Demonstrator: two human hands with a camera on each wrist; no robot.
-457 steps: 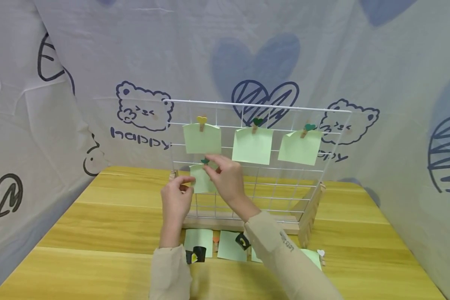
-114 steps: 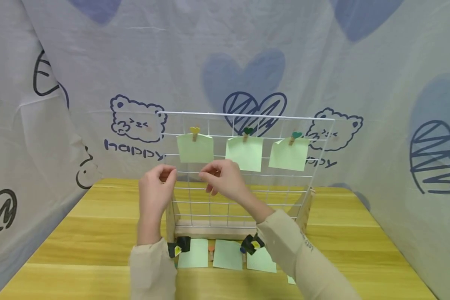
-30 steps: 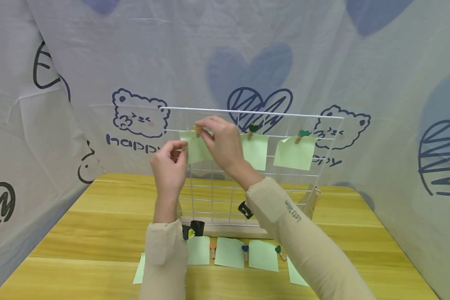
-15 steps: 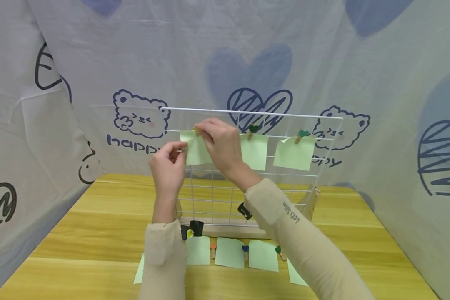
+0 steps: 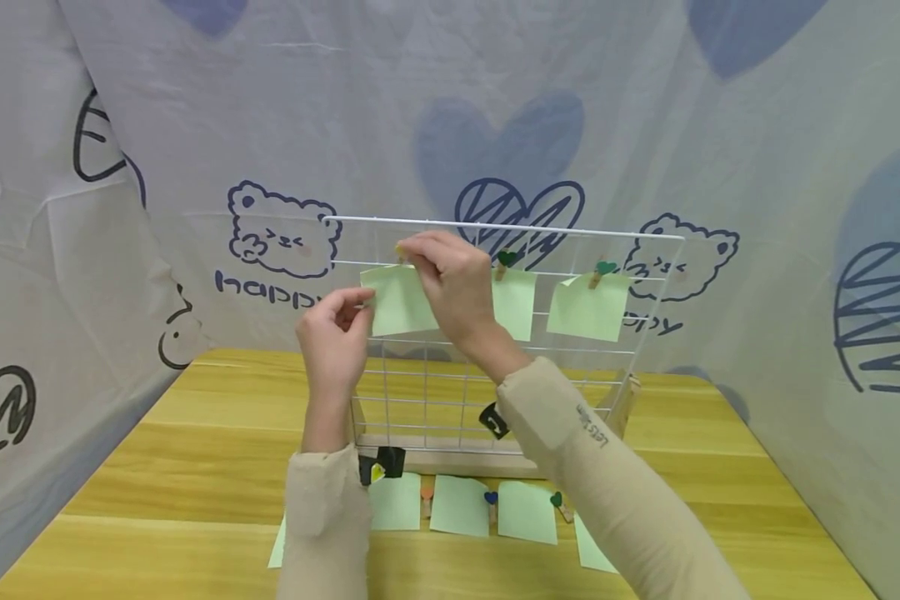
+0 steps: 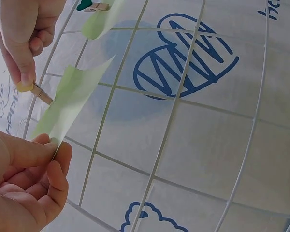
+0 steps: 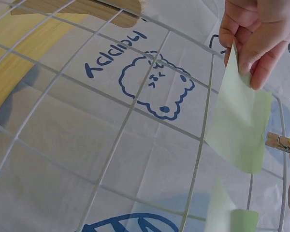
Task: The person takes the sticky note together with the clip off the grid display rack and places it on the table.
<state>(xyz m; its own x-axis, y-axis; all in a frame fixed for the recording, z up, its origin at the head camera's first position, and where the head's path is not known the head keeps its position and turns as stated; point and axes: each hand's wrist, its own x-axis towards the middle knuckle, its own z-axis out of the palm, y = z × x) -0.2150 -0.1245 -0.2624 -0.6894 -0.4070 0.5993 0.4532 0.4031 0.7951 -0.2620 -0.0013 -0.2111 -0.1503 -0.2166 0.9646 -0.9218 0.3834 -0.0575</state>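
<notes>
At the upper left of the white wire grid (image 5: 425, 383), my left hand (image 5: 335, 337) pinches the left edge of a pale green paper note (image 5: 397, 304) between thumb and fingers. My right hand (image 5: 457, 287) pinches a small wooden clothespin (image 6: 42, 94) with a yellow heart, mostly hidden by the fingers in the head view. The clothespin's tip meets the note's top edge in both wrist views; whether it bites the paper I cannot tell. Two more notes hang to the right: one (image 5: 515, 308) under a dark green heart clothespin (image 5: 506, 262), another (image 5: 588, 310) under a teal one (image 5: 605, 268).
The grid stands in a wooden base (image 5: 450, 462) on a wooden table (image 5: 157, 483). Before it lie several green notes (image 5: 459, 506), with an orange heart clothespin (image 5: 427, 497), a blue one (image 5: 491, 498) and a green one (image 5: 559, 502) among them. A printed cloth (image 5: 390, 108) hangs behind.
A lower note with a green clothespin, held 15 seconds ago, left the grid; both hands looked empty 3.8 seconds ago. They then took the upper-left note and yellow clothespin, which just shifted slightly right.
</notes>
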